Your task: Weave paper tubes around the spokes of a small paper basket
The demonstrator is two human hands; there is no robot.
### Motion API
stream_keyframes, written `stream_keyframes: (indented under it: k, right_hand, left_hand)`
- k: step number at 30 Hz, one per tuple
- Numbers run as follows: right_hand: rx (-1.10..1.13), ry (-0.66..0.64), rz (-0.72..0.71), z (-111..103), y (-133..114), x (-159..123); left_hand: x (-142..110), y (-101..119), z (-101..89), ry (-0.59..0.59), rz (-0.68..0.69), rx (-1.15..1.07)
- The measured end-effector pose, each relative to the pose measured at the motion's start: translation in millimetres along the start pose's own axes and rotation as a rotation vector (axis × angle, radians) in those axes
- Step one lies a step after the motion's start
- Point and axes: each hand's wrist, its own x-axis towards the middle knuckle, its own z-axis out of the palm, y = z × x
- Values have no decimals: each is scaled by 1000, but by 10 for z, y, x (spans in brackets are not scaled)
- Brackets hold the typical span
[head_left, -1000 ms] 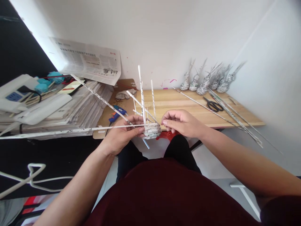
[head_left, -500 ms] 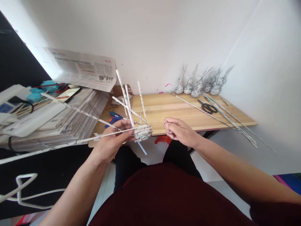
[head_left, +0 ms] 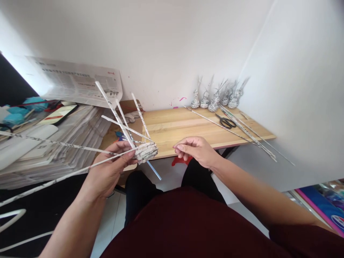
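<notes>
My left hand [head_left: 114,161] is closed around one side of a small woven newspaper basket [head_left: 146,152], thumb in front and fingers behind. Several rolled-paper stakes [head_left: 115,114] rise from its rim, and two long paper strips [head_left: 67,178] run off to the left past my thumb. A pale blue stick [head_left: 154,170] pokes out below the weave. To the right of the basket, apart from it, my right hand [head_left: 192,150] hovers before the table edge. Its fingers are curled and the thumb lies against the index finger, with nothing visible between them.
Several gourd-shaped woven paper pieces [head_left: 214,104] stand by the wall on the wooden table [head_left: 166,123]. Black-handled scissors [head_left: 227,122] lie beside long paper rods [head_left: 248,132]. On the left are stacked newspapers [head_left: 72,143] and a phone [head_left: 57,114]. A blue glue gun [head_left: 120,136] is partly hidden.
The view has swung right, so the table and basket appear farther left. My right hand's curled fingers have loosened slightly from a fist. My left hand still holds the basket.
</notes>
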Motion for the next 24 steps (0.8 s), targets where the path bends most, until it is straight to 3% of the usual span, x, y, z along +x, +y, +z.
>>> stream_keyframes:
  k: [7, 11, 16, 24]
  right_hand:
    - [-55, 130, 24, 48, 3, -47]
    - [-65, 165, 60, 97, 128, -111]
    - [-138, 144, 156, 76, 507, -178]
    - [-302, 227, 275, -140, 1208, -157]
  left_hand:
    - [-2, -38, -45, 12, 5, -1]
    - [-16, -59, -69, 28, -2, -12]
    - [-30, -52, -67, 28, -17, -13]
    - [-41, -18, -50, 5, -1, -59]
